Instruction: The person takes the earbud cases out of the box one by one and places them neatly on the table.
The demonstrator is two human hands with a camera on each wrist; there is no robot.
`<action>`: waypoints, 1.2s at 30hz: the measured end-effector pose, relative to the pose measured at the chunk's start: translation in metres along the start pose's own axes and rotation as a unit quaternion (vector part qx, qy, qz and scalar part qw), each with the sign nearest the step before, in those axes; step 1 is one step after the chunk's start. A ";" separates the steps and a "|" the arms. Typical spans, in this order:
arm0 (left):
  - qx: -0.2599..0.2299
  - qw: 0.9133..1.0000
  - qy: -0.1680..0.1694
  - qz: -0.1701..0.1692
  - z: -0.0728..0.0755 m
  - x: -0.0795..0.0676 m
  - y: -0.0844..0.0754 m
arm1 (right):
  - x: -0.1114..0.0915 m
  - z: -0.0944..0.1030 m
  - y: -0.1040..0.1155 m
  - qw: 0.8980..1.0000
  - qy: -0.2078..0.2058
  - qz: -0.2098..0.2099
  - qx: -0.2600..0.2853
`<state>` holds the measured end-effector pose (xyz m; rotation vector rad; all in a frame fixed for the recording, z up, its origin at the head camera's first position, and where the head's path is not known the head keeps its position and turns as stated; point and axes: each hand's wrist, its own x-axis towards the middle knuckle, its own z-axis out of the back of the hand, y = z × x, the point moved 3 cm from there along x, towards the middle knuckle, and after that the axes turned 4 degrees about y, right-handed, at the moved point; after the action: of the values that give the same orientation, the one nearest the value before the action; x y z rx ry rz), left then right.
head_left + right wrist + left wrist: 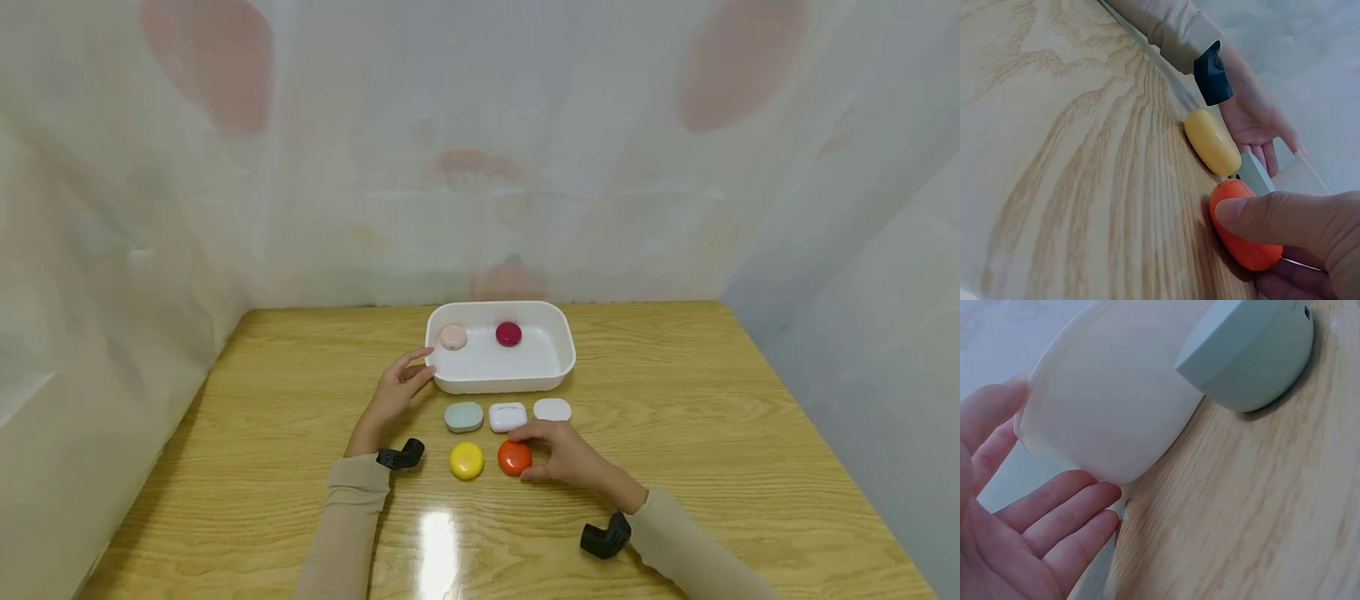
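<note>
My right hand (566, 454) grips a glossy orange earbud case (515, 458), round and pebble-shaped, low over the wood. In the right wrist view the thumb (1272, 215) lies across its face, with fingers on the far side. A yellow earbud case (467, 460) of like shape sits left of it. At the left end of a white plastic tray (487, 387), my left hand (393, 394) holds the rim with thumb and index finger; its other fingers (1075, 550) stretch out beneath. Inside the tray lie a pale pink case (452, 337) and a dark red case (508, 334).
Between the tray and my right hand, a mint-green case (463, 416), a white earbud case (507, 417) and a plain white oval case (552, 410) form a row. The wooden table (675, 400) ends at a pale curtain (465, 208) behind the tray.
</note>
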<state>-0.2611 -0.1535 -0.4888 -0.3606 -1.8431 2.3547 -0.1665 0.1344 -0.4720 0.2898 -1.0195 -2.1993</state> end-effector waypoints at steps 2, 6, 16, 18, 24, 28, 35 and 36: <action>0.003 1.000 -0.001 -0.004 0.000 0.000 0.000 | 0.000 0.001 0.002 1.000 -0.003 0.004 0.002; 0.009 1.000 -0.001 -0.006 0.000 0.000 0.001 | 0.000 0.005 0.005 0.999 -0.020 0.025 -0.008; 0.000 1.000 -0.001 0.002 0.001 0.000 0.000 | 0.009 0.029 0.016 0.997 -0.050 0.014 0.052; 0.000 1.000 -0.001 0.002 0.001 0.000 0.000 | 0.012 0.034 0.016 0.995 -0.056 0.001 0.080; -0.005 1.000 -0.002 0.002 -0.001 0.000 0.001 | 0.022 0.046 0.011 0.989 -0.102 -0.009 0.110; 0.002 1.000 -0.004 0.005 -0.001 0.000 0.000 | 0.031 0.055 0.010 0.983 -0.130 -0.008 0.127; -0.005 1.000 -0.002 0.009 -0.001 -0.002 -0.003 | 0.051 0.069 0.010 0.978 -0.159 -0.031 0.129; -0.005 1.000 -0.002 0.008 -0.001 -0.002 -0.003 | 0.054 0.069 0.009 0.979 -0.160 -0.035 0.125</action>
<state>-0.2586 -0.1525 -0.4858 -0.3728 -1.8619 2.3585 -0.2343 0.1349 -0.4149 0.0829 -1.4878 -2.2268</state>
